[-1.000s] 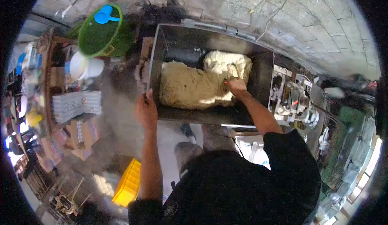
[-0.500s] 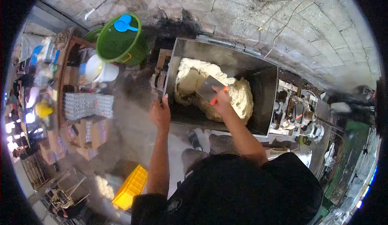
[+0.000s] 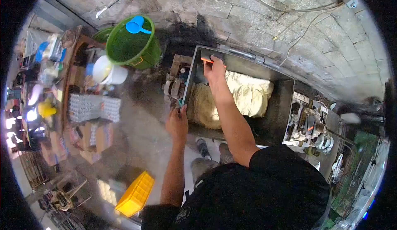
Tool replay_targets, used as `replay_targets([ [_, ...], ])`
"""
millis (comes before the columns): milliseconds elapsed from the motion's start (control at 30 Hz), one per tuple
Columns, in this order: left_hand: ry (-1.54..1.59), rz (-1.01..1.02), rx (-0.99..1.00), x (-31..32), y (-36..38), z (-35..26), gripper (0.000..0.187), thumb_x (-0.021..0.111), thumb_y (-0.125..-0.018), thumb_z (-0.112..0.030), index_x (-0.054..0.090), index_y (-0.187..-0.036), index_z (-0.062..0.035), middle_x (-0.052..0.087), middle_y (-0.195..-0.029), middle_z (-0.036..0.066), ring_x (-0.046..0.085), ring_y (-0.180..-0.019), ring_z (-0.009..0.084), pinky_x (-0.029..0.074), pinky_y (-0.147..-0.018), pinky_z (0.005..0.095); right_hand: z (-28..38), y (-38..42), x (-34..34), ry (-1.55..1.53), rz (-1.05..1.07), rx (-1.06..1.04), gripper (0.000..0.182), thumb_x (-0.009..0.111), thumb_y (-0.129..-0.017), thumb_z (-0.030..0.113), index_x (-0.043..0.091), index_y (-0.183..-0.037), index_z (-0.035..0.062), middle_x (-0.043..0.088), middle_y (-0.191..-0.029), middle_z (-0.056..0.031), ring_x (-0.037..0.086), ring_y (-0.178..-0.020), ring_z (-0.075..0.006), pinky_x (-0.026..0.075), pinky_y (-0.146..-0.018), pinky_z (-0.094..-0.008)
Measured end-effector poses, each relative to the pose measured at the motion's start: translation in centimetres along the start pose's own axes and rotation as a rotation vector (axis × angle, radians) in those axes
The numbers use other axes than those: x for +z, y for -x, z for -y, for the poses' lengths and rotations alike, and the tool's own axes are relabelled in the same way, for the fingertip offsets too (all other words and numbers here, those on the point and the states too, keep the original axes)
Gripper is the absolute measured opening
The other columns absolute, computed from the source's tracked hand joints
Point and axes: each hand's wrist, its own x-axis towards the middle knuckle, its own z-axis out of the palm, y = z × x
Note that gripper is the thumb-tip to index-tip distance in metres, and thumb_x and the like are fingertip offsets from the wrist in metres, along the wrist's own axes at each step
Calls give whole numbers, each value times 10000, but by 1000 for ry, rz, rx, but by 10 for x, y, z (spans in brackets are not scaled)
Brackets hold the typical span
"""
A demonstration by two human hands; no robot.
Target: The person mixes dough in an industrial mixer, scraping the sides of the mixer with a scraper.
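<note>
I count one long dark metal box (image 3: 282,108), and in it lies pale, lumpy dough (image 3: 250,93). The right arm covers part of the dough, so I can't tell if it is one lump or two. I also see one flat scraper with an orange handle (image 3: 205,59), one big round green plastic tub (image 3: 151,57) with one blue plastic scoop (image 3: 135,25), and one yellow plastic crate (image 3: 136,193).

I have the right arm reaching far out over the dough, to the back left corner of the box. The left arm is bent a little, near the front left corner.

My right hand (image 3: 214,69) is closed around the scraper's handle. My left hand (image 3: 177,124) touches the box's left rim; I can't tell how tightly.
</note>
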Motion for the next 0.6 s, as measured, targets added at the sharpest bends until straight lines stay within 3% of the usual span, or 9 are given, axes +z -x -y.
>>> replay_targets([
  [200,29,27,2,-2,0,-1,402,588,-905,-395,611,-735,-32,602,-747,160,593,-681,372,451,-591,459,-7,5,3,11,-100,-72,113,570,-863,-20,498,-949,-34,577,-946,-116,623,-763,-224,571,-625,-353],
  [300,27,54,-32,-7,-1,-9,357,600,-904,-354,614,-745,-34,601,-755,156,594,-692,372,452,-591,457,-13,4,2,25,-109,-113,60,531,-904,8,541,-956,-21,585,-988,-113,621,-869,-239,580,-757,-388],
  [333,36,48,-23,-4,-2,-6,342,604,-902,-344,618,-754,-35,601,-760,156,595,-696,372,452,-592,457,-15,1,-2,-11,-36,-105,82,525,-914,28,552,-980,-13,599,-982,-108,625,-886,-230,578,-754,-369],
  [433,31,74,-14,-1,-2,-1,317,609,-897,-331,626,-782,-36,603,-773,154,593,-701,377,451,-596,464,-29,-13,-12,70,-108,-136,89,528,-910,26,568,-986,4,617,-963,-105,629,-884,-216,569,-738,-354],
  [500,32,79,-2,2,-5,1,315,609,-896,-331,621,-787,-35,601,-776,155,589,-701,382,448,-596,470,-51,-65,-46,175,-214,-222,213,634,-852,124,595,-1034,20,633,-978,-89,628,-856,-236,528,-762,-397],
  [567,31,66,12,7,-3,7,321,608,-896,-332,609,-778,-34,595,-771,157,583,-698,389,444,-594,475,-68,-116,-81,472,-521,-172,319,662,-819,183,600,-1072,-1,628,-956,-76,618,-846,-256,514,-777,-408],
  [600,28,51,6,9,-6,5,328,607,-897,-335,601,-770,-33,591,-769,158,581,-697,392,442,-591,477,-74,-138,-89,432,-535,-161,334,664,-806,190,600,-1075,5,628,-961,-90,612,-831,-256,507,-749,-410],
])
